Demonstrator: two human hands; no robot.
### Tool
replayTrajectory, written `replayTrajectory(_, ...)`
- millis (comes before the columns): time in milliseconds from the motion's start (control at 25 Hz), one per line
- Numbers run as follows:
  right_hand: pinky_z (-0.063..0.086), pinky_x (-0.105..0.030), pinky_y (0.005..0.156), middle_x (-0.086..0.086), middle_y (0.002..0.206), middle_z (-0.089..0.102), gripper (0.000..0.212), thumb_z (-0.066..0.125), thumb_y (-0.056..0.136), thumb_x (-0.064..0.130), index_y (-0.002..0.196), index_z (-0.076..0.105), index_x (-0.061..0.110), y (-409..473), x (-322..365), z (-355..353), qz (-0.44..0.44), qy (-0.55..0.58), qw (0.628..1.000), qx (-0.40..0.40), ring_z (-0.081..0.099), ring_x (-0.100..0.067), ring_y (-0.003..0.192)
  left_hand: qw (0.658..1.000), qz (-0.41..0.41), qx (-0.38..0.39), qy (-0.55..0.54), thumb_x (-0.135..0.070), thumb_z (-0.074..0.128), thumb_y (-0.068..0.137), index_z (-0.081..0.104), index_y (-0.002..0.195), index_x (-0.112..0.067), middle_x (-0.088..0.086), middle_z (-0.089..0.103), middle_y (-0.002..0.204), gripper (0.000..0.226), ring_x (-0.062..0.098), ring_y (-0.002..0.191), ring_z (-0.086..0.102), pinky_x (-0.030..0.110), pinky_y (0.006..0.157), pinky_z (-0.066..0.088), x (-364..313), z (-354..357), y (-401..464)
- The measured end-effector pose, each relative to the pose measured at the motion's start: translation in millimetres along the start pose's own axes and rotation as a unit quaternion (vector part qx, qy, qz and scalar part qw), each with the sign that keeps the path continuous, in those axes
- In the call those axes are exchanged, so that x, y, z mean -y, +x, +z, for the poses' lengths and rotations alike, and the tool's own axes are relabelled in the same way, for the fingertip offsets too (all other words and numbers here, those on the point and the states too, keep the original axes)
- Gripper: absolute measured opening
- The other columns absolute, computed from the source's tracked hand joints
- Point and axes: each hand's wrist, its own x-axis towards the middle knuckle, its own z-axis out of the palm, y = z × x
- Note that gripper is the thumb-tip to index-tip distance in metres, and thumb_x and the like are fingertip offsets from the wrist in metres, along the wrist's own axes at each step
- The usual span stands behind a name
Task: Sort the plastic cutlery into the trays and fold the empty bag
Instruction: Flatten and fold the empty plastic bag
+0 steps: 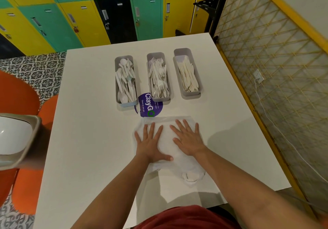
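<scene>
Nearest the person, both hands, left point(150, 144) and right point(189, 140), lay flat with fingers spread, gripping nothing, pressing the bag point(166, 122) onto the white surface point(88, 140). Thin, crinkled film; flattening appeared under way, folding next. Beyond, three grey trays point(186, 51) held sorted spoons, forks, knives.

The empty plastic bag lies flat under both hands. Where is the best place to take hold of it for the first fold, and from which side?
Probably the far edge of the plastic bag. It lies flat and free just beyond the fingertips of the left hand and right hand, which press it open-palmed. Pinch both far corners from above and draw them toward the bunched near end.
</scene>
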Motion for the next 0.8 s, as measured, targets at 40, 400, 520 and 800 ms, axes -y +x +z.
replayTrajectory(40,-0.007,-0.061,0.111,0.009,0.158,-0.012,0.057,0.022,0.098,0.049,0.148,-0.003,0.038,0,-4,3,0.015,-0.002,1.000,-0.001,-0.014,-0.020,0.146,1.000,-0.008,-0.003,0.000,-0.087,0.053,0.055,-0.018,0.146,-0.033,0.004,-0.026,0.155,0.128,0.030,0.141,-0.028,0.059,0.108,-0.019,3,0,0)
replayTrajectory(400,-0.005,-0.064,0.111,0.012,0.157,-0.016,0.061,0.018,0.095,0.059,0.147,-0.006,0.040,2,-39,1,0.086,0.033,0.996,0.006,-0.013,-0.019,0.146,0.998,-0.037,-0.025,-0.044,-0.096,0.041,0.037,-0.015,0.148,-0.029,0.006,-0.023,0.156,0.141,0.026,0.144,-0.023,0.045,0.117,-0.010,31,-4,0)
replayTrajectory(520,-0.001,-0.059,0.113,0.007,0.159,-0.010,0.054,0.023,0.099,0.043,0.149,0.003,0.037,1,-39,-4,0.082,0.038,0.995,-0.036,-0.008,-0.021,0.147,0.998,-0.024,-0.052,-0.033,-0.079,0.057,0.062,0.001,0.150,-0.028,0.006,-0.014,0.158,0.116,0.027,0.146,-0.015,0.045,0.117,-0.006,30,-12,-3)
replayTrajectory(800,0.035,-0.061,0.099,0.000,0.136,0.055,0.054,0.034,0.079,0.023,0.127,0.058,0.028,-23,-43,-4,-0.044,-0.061,0.991,-0.109,0.052,-0.028,0.126,0.955,0.036,-0.295,-0.005,-0.016,0.072,0.078,0.062,0.121,-0.015,0.017,0.045,0.141,0.043,0.037,0.133,0.038,0.051,0.114,0.021,2,-38,-10)
